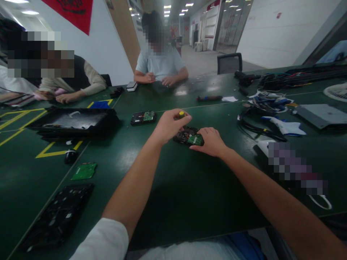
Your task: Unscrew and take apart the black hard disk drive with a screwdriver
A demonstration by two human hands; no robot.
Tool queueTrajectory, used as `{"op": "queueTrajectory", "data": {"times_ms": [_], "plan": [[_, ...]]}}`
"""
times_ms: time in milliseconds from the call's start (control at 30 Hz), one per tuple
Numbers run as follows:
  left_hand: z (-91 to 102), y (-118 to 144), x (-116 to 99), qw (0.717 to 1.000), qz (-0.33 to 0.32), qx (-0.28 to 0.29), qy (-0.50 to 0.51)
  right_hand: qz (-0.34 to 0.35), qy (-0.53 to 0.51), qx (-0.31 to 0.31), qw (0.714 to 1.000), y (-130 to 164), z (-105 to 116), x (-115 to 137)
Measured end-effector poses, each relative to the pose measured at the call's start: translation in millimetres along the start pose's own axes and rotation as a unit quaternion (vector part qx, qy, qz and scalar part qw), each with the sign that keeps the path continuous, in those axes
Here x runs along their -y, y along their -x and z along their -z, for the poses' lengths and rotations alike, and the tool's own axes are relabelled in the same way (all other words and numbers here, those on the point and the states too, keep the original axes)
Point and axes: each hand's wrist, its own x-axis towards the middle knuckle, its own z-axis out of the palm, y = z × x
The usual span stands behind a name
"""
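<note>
A black hard drive (181, 137) with a green circuit board on its upper face lies on the dark green table in front of me. My left hand (170, 126) is closed around a small screwdriver (181, 114); its yellow handle end shows above the fingers. The screwdriver's tip is hidden behind the hand, over the drive's left part. With thumb and fingers on either side, my right hand (213, 142) grips the right end of the drive. Beyond my left wrist rests a second hard drive (143, 117), also with a green board.
At left are a black tray (73, 121), a loose green circuit board (84, 171) and a black drive casing (58, 215). Cables (267, 103), a grey metal box (322, 115) and a pouch (295, 168) lie right. A person (159, 65) sits opposite; others sit at left.
</note>
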Motion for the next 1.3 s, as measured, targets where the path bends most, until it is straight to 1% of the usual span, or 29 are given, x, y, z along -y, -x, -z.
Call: {"op": "queueTrajectory", "data": {"times_ms": [100, 133, 267, 367, 467, 633, 700, 767, 867, 967, 1033, 1133, 1200, 1300], "plan": [[-0.8, -1, 2, 1.0, -0.002, 0.001, 0.0, -0.081, 0.044, -0.024, 0.995, 12, 3, 13], [-1.0, -1, 3, 1.0, -0.003, 0.001, -0.001, -0.092, 0.05, -0.023, 0.994, 15, 4, 15], [-1.8, 0, 3, 1.0, -0.007, -0.002, -0.007, -0.07, 0.036, -0.002, 0.997, 28, 11, 11], [-2.6, 0, 4, 1.0, -0.009, -0.008, -0.015, -0.057, 0.052, 0.009, 0.997, 35, 16, 10], [-2.9, 0, 6, 1.0, -0.016, -0.012, -0.019, -0.056, 0.092, 0.01, 0.994, 39, 19, 23], [-2.9, -2, 8, 0.999, -0.012, -0.027, -0.016, -0.114, 0.145, -0.016, 0.983, 37, 17, 54], [-3.2, -2, 8, 0.999, -0.01, -0.033, -0.014, -0.115, 0.144, -0.018, 0.983, 36, 16, 59], [-3.4, -2, 8, 0.999, -0.01, -0.036, -0.011, -0.111, 0.135, -0.009, 0.984, 37, 17, 57], [-3.5, -2, 8, 0.999, -0.01, -0.039, -0.01, -0.098, 0.124, -0.002, 0.987, 40, 20, 47], [-3.8, -3, 9, 0.999, -0.021, -0.04, -0.02, -0.074, 0.095, -0.025, 0.992, 41, 22, 36], [-4.6, -3, 10, 0.998, -0.03, -0.039, -0.034, -0.029, 0.069, -0.04, 0.996, 39, 22, 29], [-6.8, -2, 10, 0.997, -0.034, -0.04, -0.051, 0.083, 0.014, -0.032, 0.996, 35, 19, 20], [-8.2, -2, 11, 0.997, -0.031, -0.04, -0.056, 0.115, -0.02, -0.035, 0.993, 33, 15, 14], [-9.4, -2, 11, 0.997, -0.032, -0.04, -0.056, 0.134, -0.044, -0.046, 0.989, 30, 7, 8]]}}
